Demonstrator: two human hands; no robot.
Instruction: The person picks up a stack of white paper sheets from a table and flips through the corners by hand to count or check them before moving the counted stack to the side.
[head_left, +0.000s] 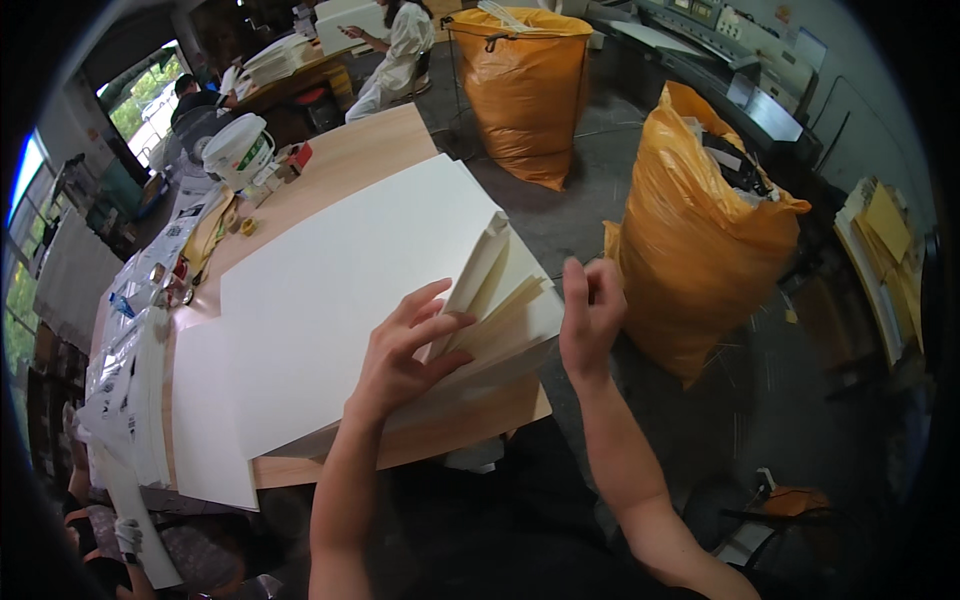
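Observation:
My left hand (416, 349) is at the near right of a stack of large white sheets (330, 300). Its thumb and fingers are around the lower end of a folded white card (480, 262), which slants across the stack's right edge. Beside that card lie cream-coloured folded flaps (517, 296), partly overlapping; how they join is unclear. Just off the stack's right corner, my right hand (592, 307) is raised with curled fingers and the thumb up. Nothing shows in it. The stack rests on a pale wooden tabletop (390, 135).
Two orange sacks (521, 97) (697, 247) stand on the floor beyond and to the right. A white bucket (238, 150), tape rolls (247, 226) and plastic wrapping (120, 390) line the table's left side. Near lower left, a gloved hand (129, 536) of another person holds a white strip.

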